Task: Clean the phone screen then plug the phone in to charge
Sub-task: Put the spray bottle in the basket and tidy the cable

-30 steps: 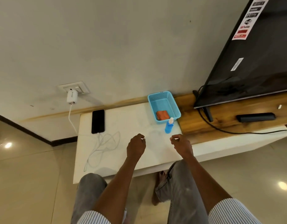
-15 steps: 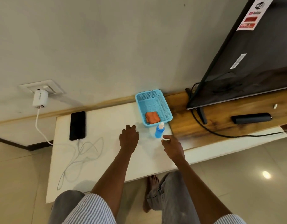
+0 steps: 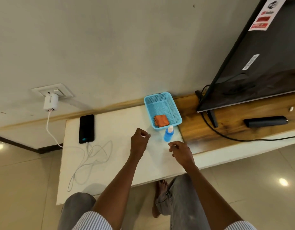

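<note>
A black phone [image 3: 86, 128] lies face up on the white table [image 3: 110, 173] at the far left, with a small lit mark near its close end. A white cable [image 3: 93, 155] meets that end, loops over the table and runs up to a white charger [image 3: 50, 102] in the wall socket. An orange cloth [image 3: 161, 120] lies inside the blue basket [image 3: 161, 100]. A blue spray bottle [image 3: 168, 133] stands just in front of the basket. My left hand [image 3: 139, 141] hovers left of the bottle, loosely fisted and holding nothing. My right hand [image 3: 180, 151] is just below the bottle, fingers bent and apart.
A wooden shelf [image 3: 201, 130] adjoins the table on the right and carries a television [image 3: 259, 63], a black remote [image 3: 265, 123] and a dark cable [image 3: 226, 136]. My knees and a bare foot [image 3: 160, 186] show below the table's near edge.
My left hand has curled from flat into a loose fist. Both hands stay close to the spray bottle. A small mark is now lit on the phone screen.
</note>
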